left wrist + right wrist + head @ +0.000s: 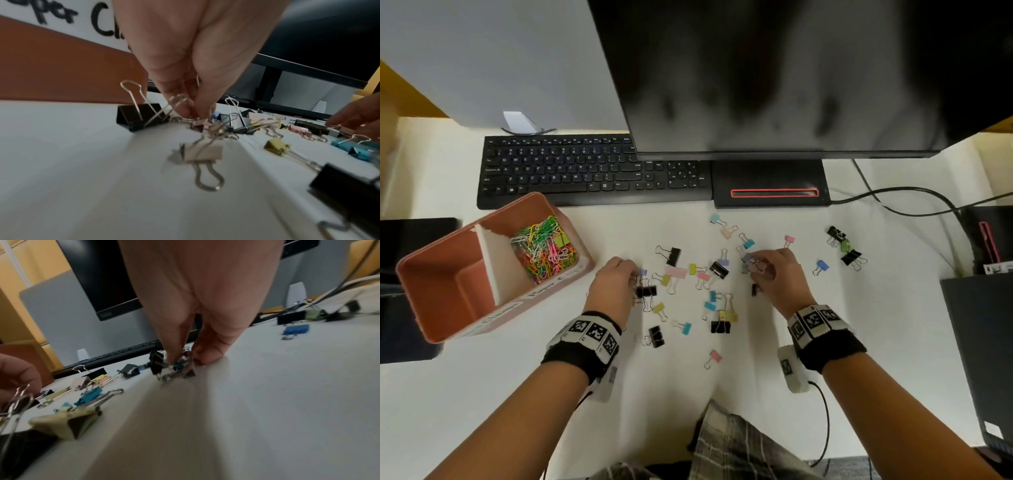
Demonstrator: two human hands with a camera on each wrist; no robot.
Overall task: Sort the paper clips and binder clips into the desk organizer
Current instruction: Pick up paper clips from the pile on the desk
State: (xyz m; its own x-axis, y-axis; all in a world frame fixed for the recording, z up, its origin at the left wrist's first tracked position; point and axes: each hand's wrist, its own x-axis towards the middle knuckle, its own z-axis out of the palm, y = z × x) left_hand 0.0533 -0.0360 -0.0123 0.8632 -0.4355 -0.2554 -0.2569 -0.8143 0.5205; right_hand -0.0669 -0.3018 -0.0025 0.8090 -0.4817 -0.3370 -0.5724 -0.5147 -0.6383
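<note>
Binder clips [717, 270] lie scattered across the white desk [859, 342] at frame centre. The left hand [614, 284] pinches a small pink clip [200, 123] on the desk; the right hand [779, 274] pinches what seems a cluster of clips [176, 368]. Farther left, the pink desk organizer [431, 291] holds coloured paper clips [541, 246].

On the white table [859, 325] I count roughly 30 loose metal binder clips [717, 270], about 8 of them black and the rest pastel. There is 1 terracotta plastic desk organizer [448, 308], with 1 heap of coloured wire paper clips [541, 253], too tangled to count. Behind: 1 black keyboard [592, 171] and 1 dark monitor [791, 75]. 2 hands are in view.
</note>
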